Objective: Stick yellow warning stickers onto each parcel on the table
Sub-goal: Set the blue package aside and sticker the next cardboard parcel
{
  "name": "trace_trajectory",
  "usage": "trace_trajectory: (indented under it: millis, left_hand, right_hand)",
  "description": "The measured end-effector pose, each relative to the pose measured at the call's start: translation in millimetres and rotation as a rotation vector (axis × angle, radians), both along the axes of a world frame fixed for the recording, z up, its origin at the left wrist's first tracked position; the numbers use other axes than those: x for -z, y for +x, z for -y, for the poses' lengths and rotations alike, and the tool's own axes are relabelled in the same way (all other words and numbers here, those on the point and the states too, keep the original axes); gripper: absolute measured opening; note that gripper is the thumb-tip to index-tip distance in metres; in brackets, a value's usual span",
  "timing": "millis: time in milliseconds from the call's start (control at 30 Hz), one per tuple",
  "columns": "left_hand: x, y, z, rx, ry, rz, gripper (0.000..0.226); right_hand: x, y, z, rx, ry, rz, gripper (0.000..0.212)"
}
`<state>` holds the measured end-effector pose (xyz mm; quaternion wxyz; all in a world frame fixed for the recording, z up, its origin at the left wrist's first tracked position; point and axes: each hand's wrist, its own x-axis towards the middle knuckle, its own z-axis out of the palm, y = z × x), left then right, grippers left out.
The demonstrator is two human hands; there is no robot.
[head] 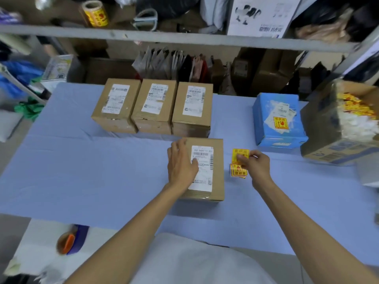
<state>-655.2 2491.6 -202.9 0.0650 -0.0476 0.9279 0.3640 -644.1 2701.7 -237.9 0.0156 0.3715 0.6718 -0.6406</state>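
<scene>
A brown cardboard parcel (216, 171) with a white shipping label lies in the middle of the blue-covered table (82, 171). My left hand (181, 163) rests flat on its left part and label. Just right of it, my right hand (255, 163) pinches a yellow warning sticker (240, 155) above a small stack of yellow stickers (238, 171) lying on the table. Three more brown parcels (115, 105), (153, 106), (192, 109) stand in a row behind, each with a white label. A blue parcel (279, 119) at the right carries a yellow sticker.
An open carton (328, 140) with yellow stickers and white backing scraps sits at the right edge. A tape dispenser (69, 240) lies near left. A shelf rail (174, 38) runs behind, with a sticker roll (96, 13) on top.
</scene>
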Motion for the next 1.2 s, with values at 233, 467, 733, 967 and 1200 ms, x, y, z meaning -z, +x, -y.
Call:
trace_trajectory:
  millis: [233, 467, 733, 967, 1200]
  left_hand:
    - [-39, -24, -13, 0.129, 0.536, 0.188, 0.014]
    - [-49, -27, 10, 0.151, 0.714, 0.347, 0.008]
    - [-55, -26, 24, 0.245, 0.635, 0.369, 0.010]
    - [-56, -25, 27, 0.283, 0.652, 0.376, 0.008]
    - [-53, -23, 24, 0.262, 0.719, 0.366, 0.005]
  right_hand:
    - [-63, -1, 49, -0.357, -0.115, -0.215, 0.012]
    - [-68, -5, 61, -0.399, -0.075, -0.252, 0.007]
    - [-68, -11, 63, -0.496, -0.001, -0.199, 0.009]
    - [-67, -12, 60, -0.479, -0.033, -0.175, 0.022]
    - [-68, -6, 64, -0.464, 0.165, -0.246, 0.023]
